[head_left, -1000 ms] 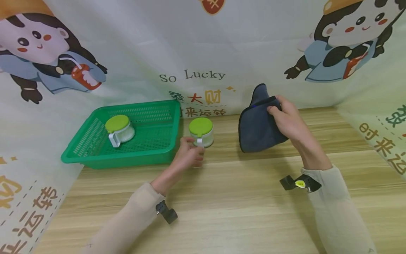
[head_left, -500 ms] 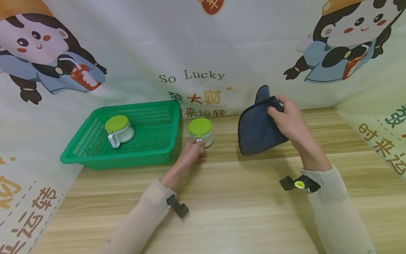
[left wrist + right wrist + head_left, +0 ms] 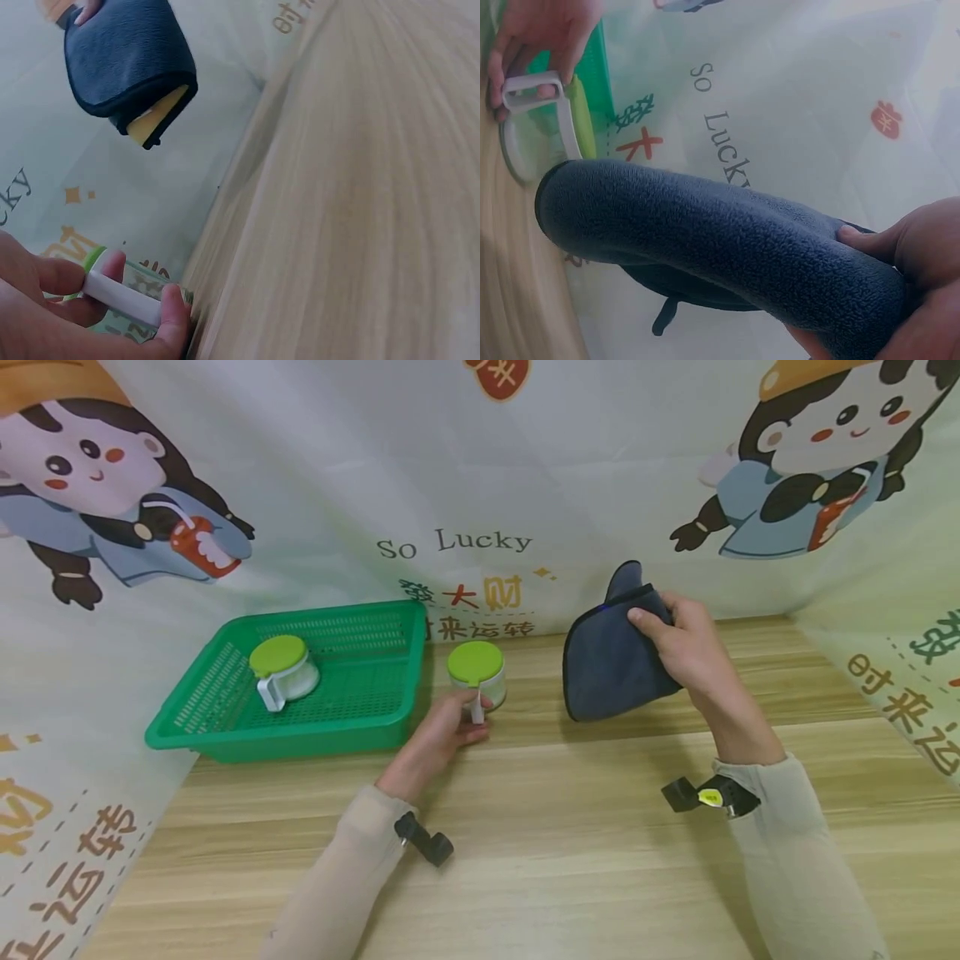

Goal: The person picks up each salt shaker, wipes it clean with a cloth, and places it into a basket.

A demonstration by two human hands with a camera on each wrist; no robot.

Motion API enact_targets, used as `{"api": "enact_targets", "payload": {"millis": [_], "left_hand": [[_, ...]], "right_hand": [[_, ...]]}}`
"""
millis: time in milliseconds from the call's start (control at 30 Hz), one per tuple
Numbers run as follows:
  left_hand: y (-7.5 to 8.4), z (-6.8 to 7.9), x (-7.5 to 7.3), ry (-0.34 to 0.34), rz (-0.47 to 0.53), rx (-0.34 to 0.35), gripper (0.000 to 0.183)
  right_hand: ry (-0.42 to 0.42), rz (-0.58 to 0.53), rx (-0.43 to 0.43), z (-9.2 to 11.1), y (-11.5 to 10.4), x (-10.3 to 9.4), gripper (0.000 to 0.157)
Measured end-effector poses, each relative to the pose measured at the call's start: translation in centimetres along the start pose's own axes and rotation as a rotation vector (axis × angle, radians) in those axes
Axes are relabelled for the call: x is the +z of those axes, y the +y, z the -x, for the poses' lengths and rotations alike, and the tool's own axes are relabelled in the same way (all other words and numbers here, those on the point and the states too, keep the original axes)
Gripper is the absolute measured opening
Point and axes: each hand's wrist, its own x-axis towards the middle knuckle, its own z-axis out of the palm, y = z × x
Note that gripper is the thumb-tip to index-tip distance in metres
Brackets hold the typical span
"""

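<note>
A clear seasoning jar [image 3: 491, 689] with a green lid and white handle stands on the wooden table, right of the green basket. My left hand [image 3: 442, 727] grips it by the handle [image 3: 124, 300], with fingers curled at the handle in the left wrist view. My right hand [image 3: 690, 643] holds a folded dark blue-grey cloth [image 3: 615, 660] up above the table, thumb on the near face. Fuzzy pile and black edging show on the cloth [image 3: 720, 232] in the right wrist view. The fingers behind it are partly hidden.
A green plastic basket [image 3: 300, 739] stands at the back left, close to the left hand. Inside it sits a second green-lidded jar [image 3: 288, 672], its white handle toward me. A printed white sheet [image 3: 465, 460] hangs behind the wooden table [image 3: 540, 860].
My left hand has moved slightly right and taken hold of the jar's handle. The jar and basket stay in place; the right hand keeps the cloth raised almost still.
</note>
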Motion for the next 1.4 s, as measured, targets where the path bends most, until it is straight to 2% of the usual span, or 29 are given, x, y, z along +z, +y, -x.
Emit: {"api": "enact_targets", "payload": {"millis": [200, 333, 433, 667, 800, 1000, 1100, 1200, 1300, 1400], "left_hand": [[-0.3, -0.1, -0.4, -0.004, 0.021, -0.011, 0.035], [-0.1, 0.2, -0.5, 0.014, 0.002, 0.023, 0.032], [0.5, 0.8, -0.3, 0.013, 0.010, 0.057, 0.030], [3.2, 3.5, 0.5, -0.049, -0.021, 0.174, 0.028], [4.5, 5.3, 1.1, -0.097, -0.020, 0.194, 0.027], [5.7, 7.5, 2.2, -0.173, -0.027, 0.230, 0.028], [6.1, 8.4, 2.8, -0.201, -0.035, 0.243, 0.028], [6.3, 9.2, 3.2, -0.217, -0.053, 0.250, 0.028], [6.5, 9.5, 3.3, -0.215, -0.071, 0.259, 0.030], [6.6, 9.8, 3.1, -0.207, -0.084, 0.271, 0.030]], "right_hand": [[0.000, 0.021, -0.033, 0.1, 0.3, 0.2, 0.040], [0.001, 0.023, -0.037, 0.2, 0.5, 0.3, 0.039], [0.007, 0.014, -0.037, 0.2, 0.6, 0.3, 0.039], [0.073, 0.055, -0.076, 0.1, 0.5, 1.0, 0.037], [0.133, 0.066, -0.115, 0.1, 0.3, 2.0, 0.036], [0.182, -0.019, -0.146, 0.3, 0.0, 3.7, 0.038], [0.152, -0.069, -0.160, 0.5, -0.3, 4.7, 0.037], [0.087, -0.113, -0.160, 0.6, -0.7, 5.6, 0.037], [0.004, -0.119, -0.151, 0.9, -1.0, 6.0, 0.040], [-0.052, -0.070, -0.149, 1.2, -1.1, 6.3, 0.045]]}}
